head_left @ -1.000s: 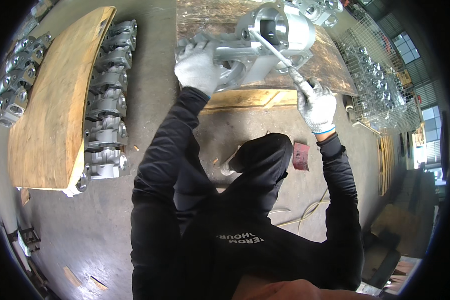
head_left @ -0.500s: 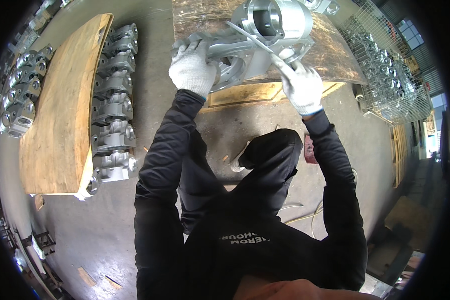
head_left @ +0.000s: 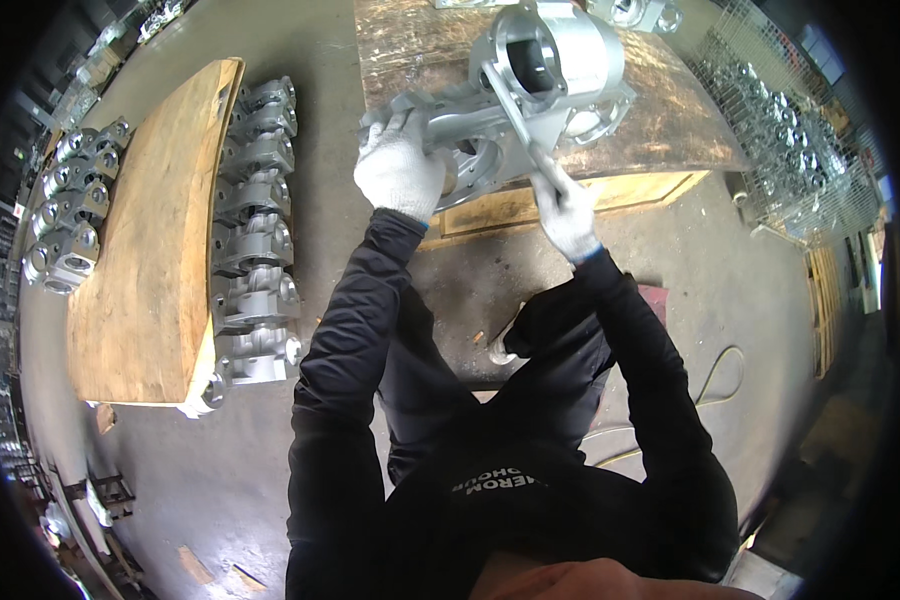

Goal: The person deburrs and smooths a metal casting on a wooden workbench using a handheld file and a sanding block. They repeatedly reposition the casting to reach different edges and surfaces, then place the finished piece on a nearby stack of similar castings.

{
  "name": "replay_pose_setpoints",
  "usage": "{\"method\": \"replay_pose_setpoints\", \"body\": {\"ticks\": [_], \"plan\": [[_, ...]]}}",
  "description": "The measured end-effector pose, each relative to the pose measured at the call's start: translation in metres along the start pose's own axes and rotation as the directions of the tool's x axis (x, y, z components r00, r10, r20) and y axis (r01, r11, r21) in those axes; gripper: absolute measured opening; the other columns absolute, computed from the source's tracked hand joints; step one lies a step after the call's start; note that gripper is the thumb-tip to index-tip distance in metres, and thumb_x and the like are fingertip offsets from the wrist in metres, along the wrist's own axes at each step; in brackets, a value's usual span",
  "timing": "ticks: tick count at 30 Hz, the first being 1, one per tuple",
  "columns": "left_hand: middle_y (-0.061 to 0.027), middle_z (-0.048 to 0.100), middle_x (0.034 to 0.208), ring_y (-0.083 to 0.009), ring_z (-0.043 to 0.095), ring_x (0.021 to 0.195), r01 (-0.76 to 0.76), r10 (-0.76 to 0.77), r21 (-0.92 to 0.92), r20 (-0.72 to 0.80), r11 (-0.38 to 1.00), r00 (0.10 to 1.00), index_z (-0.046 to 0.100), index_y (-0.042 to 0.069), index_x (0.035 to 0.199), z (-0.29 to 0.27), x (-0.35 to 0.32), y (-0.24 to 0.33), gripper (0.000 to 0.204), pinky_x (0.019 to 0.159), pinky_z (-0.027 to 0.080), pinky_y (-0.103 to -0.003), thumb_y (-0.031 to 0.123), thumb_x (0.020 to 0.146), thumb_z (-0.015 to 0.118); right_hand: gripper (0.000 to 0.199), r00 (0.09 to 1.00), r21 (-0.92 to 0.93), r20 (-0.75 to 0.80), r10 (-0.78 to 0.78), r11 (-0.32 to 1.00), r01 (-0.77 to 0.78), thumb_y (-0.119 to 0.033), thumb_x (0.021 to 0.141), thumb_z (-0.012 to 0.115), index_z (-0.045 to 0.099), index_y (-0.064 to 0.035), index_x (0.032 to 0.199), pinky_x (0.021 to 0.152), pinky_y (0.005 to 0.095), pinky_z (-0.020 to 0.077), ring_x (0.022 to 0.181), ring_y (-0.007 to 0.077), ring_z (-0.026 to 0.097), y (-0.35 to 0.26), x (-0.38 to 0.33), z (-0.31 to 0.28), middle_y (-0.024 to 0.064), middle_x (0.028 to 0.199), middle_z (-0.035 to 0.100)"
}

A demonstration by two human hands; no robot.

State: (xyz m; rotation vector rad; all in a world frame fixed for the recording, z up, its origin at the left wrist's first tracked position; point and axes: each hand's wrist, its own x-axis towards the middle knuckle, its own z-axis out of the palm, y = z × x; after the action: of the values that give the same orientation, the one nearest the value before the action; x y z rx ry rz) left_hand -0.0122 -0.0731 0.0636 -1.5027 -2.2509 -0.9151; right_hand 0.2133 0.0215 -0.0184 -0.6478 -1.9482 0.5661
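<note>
A silver metal casting (head_left: 580,55) with a big round bore and smaller ring-shaped openings rests on the worn wooden bench top (head_left: 670,135) in front of me. My left hand (head_left: 400,170), in a white knit glove, is closed over the casting's left end. In my right hand (head_left: 567,212), also gloved, is a long flat grey file (head_left: 508,102). Its near end is in my fingers, and its blade points up and left across the casting, close to the rim of the big bore. Whether the blade touches the metal there, I cannot tell.
On the left stands a wooden board (head_left: 150,270) with rows of similar castings (head_left: 260,240) along both sides. A wire mesh cage (head_left: 770,140) full of metal parts is at the far right. A hose (head_left: 725,375) lies on the floor near a red object (head_left: 654,300).
My right hand has drawn back toward me and left, and the file has turned steeper over the casting. My left hand keeps its hold. The whole view has shifted slightly.
</note>
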Motion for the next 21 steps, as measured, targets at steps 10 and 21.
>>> {"method": "replay_pose_setpoints", "body": {"ticks": [10, 21], "plan": [[-0.0204, 0.051, 0.147, -0.0387, 0.052, 0.135, -0.333, 0.273, -0.221, -0.262, 0.917, 0.926, 0.041, 0.006, 0.154, -0.02, -0.018, -0.031, 0.101, 0.108, 0.048, -0.048, 0.017, 0.067, 0.09, 0.035, 0.986, 0.221, -0.128, 0.111, 0.972, -0.08, -0.003, 0.102, 0.061, 0.066, -0.0031, 0.137, 0.098, 0.0278, 0.0504, 0.112, 0.0147, 0.069, -0.008, -0.023, 0.014, 0.0167, 0.125, 0.074], [-0.0182, 0.043, 0.153, -0.0329, 0.045, 0.143, 0.014, -0.188, -0.727, -0.16, 0.686, 0.969, 0.033, 0.007, 0.159, 0.056, -0.045, -0.054, 0.088, 0.12, 0.036, -0.04, -0.017, 0.079, 0.061, 0.035, 0.987, 0.128, -0.048, 0.153, 0.981, -0.146, -0.004, 0.102, 0.062, 0.066, -0.0018, 0.136, 0.099, 0.0309, 0.0523, 0.115, 0.023, 0.072, -0.063, -0.009, 0.007, 0.0193, 0.122, 0.074]]}}
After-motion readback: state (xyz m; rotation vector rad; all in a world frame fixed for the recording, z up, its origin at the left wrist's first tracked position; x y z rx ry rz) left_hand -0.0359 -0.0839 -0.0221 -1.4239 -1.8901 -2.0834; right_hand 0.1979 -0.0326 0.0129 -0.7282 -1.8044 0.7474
